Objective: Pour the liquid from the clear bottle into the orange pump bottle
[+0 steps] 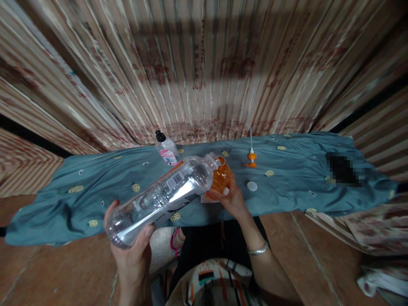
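My left hand (134, 250) grips the base of a large clear plastic bottle (165, 195), which is tilted with its open neck toward the right. That neck sits at the mouth of an orange see-through bottle (221, 178). Around the orange bottle my right hand (234, 197) is closed, low on its right side. A pump dispenser top (251, 159), orange with a white tube, lies on the cloth to the right. Near it is a round white cap (251, 186). How much liquid is in either bottle I cannot tell.
A blue-green patterned cloth (287, 187) covers the narrow table. Behind the clear bottle stands a small bottle with a black cap and pink label (167, 148). A blurred-out dark patch (344, 169) lies at right. Striped curtains (204, 85) hang behind and at both sides.
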`<control>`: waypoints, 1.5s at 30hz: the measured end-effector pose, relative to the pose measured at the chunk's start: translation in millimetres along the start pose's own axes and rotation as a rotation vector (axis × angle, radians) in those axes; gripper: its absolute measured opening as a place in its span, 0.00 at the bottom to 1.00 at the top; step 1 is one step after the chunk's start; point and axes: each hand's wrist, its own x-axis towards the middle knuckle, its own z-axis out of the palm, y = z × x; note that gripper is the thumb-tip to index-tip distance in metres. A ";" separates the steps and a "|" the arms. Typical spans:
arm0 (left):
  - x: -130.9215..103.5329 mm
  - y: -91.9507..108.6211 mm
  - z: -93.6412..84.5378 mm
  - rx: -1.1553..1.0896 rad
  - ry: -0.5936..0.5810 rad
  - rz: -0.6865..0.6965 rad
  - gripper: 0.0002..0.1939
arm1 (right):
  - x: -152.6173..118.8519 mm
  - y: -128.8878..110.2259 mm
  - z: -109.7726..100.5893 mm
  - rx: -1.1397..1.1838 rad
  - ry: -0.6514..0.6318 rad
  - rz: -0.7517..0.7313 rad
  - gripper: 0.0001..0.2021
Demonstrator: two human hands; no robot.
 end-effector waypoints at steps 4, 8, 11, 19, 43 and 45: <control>0.8 0.1 -0.4 0.004 -0.003 0.004 0.55 | -0.2 3.0 -1.6 0.001 -0.005 0.007 0.37; 2.1 -0.7 0.9 -0.022 0.005 0.006 0.56 | -0.3 5.8 -1.7 0.000 -0.003 0.002 0.36; 2.2 -0.3 2.4 -0.034 0.009 0.013 0.56 | -0.2 5.4 -0.4 -0.001 0.005 -0.004 0.36; 2.1 -1.0 1.3 -0.054 0.007 0.024 0.55 | -0.3 3.3 -2.4 -0.014 -0.013 0.009 0.37; 2.2 0.5 -0.1 -0.104 -0.010 0.035 0.52 | 1.2 5.4 -0.3 0.023 0.009 -0.007 0.37; 3.0 -0.2 0.3 -0.103 -0.010 0.045 0.52 | 0.9 6.3 -0.5 0.018 0.007 -0.014 0.37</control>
